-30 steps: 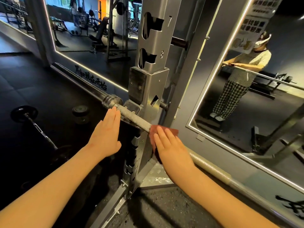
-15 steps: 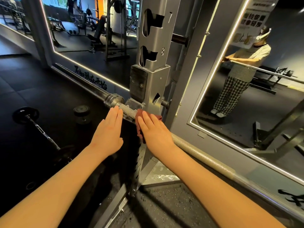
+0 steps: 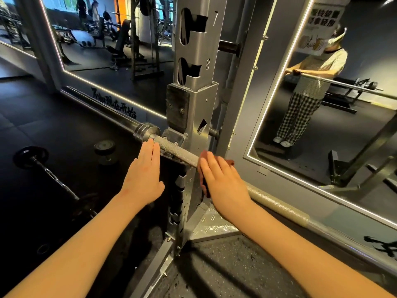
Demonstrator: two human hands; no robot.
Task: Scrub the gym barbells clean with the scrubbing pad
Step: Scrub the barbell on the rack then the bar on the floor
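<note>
Where upright (image 3: 194,104) bears barbell (image 3: 178,152), dumbbell (image 3: 104,148) — mirror (image 3: 354,147) behind

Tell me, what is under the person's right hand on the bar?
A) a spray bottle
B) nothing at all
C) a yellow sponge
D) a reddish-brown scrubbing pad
D: the right hand presses a reddish-brown scrubbing pad against the barbell, and the pad's edges peek out around the fingers.

Hidden, cut, blurred
Right grip (image 3: 223,181) covers most of the pad (image 3: 229,162); bar (image 3: 178,154) runs off the right edge; sign (image 3: 320,18) seems too blurred to read.
</note>
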